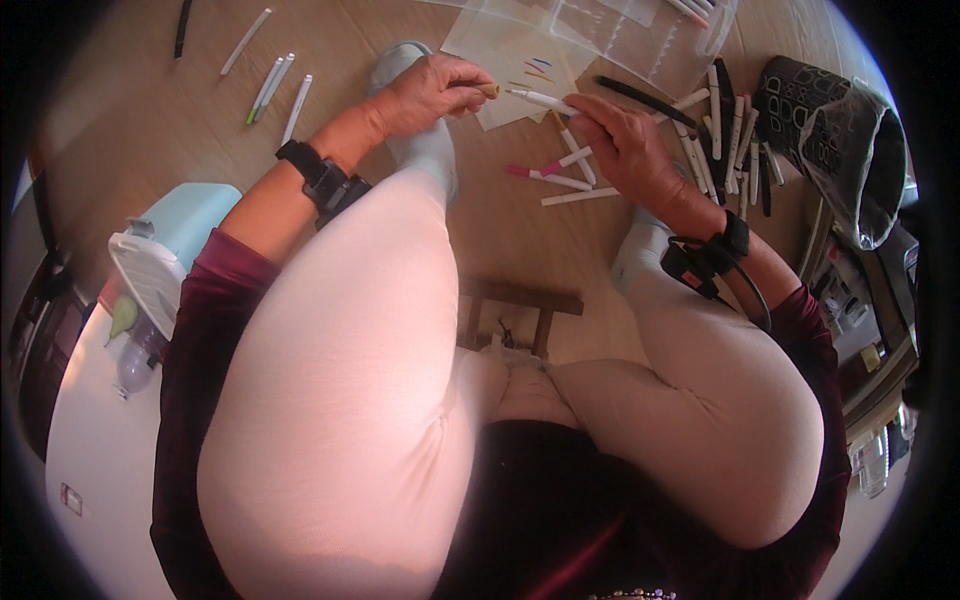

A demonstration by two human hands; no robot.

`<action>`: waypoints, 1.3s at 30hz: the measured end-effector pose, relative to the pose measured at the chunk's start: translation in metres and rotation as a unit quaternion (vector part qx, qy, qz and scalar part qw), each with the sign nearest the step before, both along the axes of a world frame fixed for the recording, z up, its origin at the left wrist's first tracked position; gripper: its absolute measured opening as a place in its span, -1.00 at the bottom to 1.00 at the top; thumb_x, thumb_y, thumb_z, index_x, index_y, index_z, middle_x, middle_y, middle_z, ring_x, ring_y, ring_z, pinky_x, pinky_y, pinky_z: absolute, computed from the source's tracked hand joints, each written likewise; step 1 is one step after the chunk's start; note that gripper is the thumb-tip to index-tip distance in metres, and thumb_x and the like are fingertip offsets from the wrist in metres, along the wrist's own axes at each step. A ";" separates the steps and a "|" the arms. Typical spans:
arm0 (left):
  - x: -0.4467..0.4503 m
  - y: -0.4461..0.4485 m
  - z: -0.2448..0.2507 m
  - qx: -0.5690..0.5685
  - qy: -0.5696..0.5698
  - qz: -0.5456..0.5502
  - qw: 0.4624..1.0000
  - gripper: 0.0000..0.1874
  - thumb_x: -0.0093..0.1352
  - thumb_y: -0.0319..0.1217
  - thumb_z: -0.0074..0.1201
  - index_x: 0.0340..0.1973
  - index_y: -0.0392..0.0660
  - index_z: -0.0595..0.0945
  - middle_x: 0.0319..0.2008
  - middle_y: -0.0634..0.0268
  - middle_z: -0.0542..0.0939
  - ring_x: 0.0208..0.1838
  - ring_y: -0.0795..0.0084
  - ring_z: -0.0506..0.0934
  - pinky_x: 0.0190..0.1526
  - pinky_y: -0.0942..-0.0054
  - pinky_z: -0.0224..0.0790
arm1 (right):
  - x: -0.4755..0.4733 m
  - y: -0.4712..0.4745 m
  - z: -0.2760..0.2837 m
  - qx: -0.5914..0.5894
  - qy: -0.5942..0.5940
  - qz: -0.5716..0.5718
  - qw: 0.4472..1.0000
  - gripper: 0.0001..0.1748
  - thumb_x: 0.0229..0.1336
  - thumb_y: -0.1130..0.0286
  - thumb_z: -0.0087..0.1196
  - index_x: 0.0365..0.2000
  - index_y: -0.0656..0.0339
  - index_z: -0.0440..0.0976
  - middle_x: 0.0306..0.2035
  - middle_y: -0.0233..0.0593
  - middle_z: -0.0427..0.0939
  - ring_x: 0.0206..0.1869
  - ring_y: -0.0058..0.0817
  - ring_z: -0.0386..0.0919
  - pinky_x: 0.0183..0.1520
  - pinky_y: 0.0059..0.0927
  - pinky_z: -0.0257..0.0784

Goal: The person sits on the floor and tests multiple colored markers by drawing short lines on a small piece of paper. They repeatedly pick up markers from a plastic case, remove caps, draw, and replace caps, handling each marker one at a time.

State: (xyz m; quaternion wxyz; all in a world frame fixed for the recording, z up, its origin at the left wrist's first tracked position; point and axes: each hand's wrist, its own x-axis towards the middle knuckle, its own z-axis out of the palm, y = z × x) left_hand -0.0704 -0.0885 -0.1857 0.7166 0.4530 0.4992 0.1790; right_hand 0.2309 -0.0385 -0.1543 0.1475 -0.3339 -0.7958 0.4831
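Near the top centre my left hand (431, 94) pinches a yellowish marker cap (489, 90), its end turned to the right. Facing it across a small gap, my right hand (622, 146) grips a white marker (538, 99) whose uncapped tip points left. Behind both hands a sheet of paper (499, 41) lies on the floor, with several short coloured strokes on it. Two pink-capped markers (555, 178) and a marker with a yellow-brown end (576, 146) lie below the paper, beside a white marker (581, 196).
Several markers (739, 142) lie heaped at the right beside a black patterned bag (810, 105). A clear plastic case (630, 37) stands behind the paper. More white markers (298, 109) lie at the upper left. A light-blue bin (191, 217) is on the left, a wooden stool rail (525, 295) between my legs.
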 end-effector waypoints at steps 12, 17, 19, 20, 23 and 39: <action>0.020 0.018 0.024 0.054 0.026 -0.022 0.998 -0.79 0.45 -0.42 0.11 -0.06 -0.18 0.72 -0.40 0.37 0.66 -0.36 0.59 0.53 -0.25 0.53 0.44 | 0.002 0.009 -0.002 0.092 0.026 0.011 0.995 -0.74 0.26 0.47 0.20 -0.05 0.24 0.54 -0.38 0.01 0.62 -0.37 0.03 0.60 -0.35 -0.11 0.47; 0.027 0.033 0.046 0.213 0.082 -0.053 0.972 -0.80 0.44 -0.40 0.14 -0.11 -0.23 0.70 -0.38 0.06 0.66 -0.35 0.21 0.58 -0.23 0.34 0.45 | -0.004 0.014 0.028 0.071 0.054 -0.023 0.996 -0.77 0.29 0.45 0.17 -0.09 0.34 0.55 -0.45 0.02 0.58 -0.42 0.02 0.57 -0.38 -0.13 0.44; 0.028 0.038 0.056 0.276 0.091 -0.078 0.954 -0.81 0.43 -0.41 0.14 -0.11 -0.22 0.70 -0.37 0.03 0.66 -0.32 0.10 0.59 -0.22 0.30 0.46 | -0.002 0.018 0.046 0.015 0.036 -0.026 0.999 -0.79 0.29 0.46 0.16 -0.12 0.36 0.56 -0.47 0.04 0.58 -0.43 0.02 0.57 -0.39 -0.14 0.43; 0.029 0.040 0.061 0.282 0.092 -0.066 0.953 -0.82 0.41 -0.42 0.15 -0.15 -0.23 0.70 -0.34 0.00 0.66 -0.27 0.00 0.59 -0.21 0.25 0.46 | -0.003 0.021 0.051 -0.032 0.012 -0.034 0.999 -0.81 0.30 0.47 0.15 -0.15 0.39 0.56 -0.46 0.05 0.57 -0.44 0.02 0.56 -0.40 -0.16 0.41; 0.032 0.042 0.073 0.243 0.108 -0.079 0.961 -0.83 0.40 -0.41 0.16 -0.20 -0.25 0.70 -0.35 0.01 0.65 -0.26 -0.02 0.60 -0.21 0.21 0.45 | -0.005 0.023 0.061 -0.041 -0.001 -0.027 0.999 -0.82 0.28 0.49 0.16 -0.15 0.38 0.56 -0.47 0.06 0.57 -0.45 0.03 0.56 -0.41 -0.14 0.41; -0.032 0.131 0.015 0.404 0.373 -0.011 0.836 -0.70 0.41 -0.26 0.18 0.00 -0.09 0.68 -0.14 0.13 0.68 -0.11 0.10 0.64 -0.09 0.24 0.53 | 0.048 -0.002 -0.011 -0.066 -0.043 -0.023 0.997 -0.80 0.33 0.44 0.08 -0.11 0.31 0.56 -0.33 0.08 0.57 -0.29 0.03 0.57 -0.23 -0.13 0.48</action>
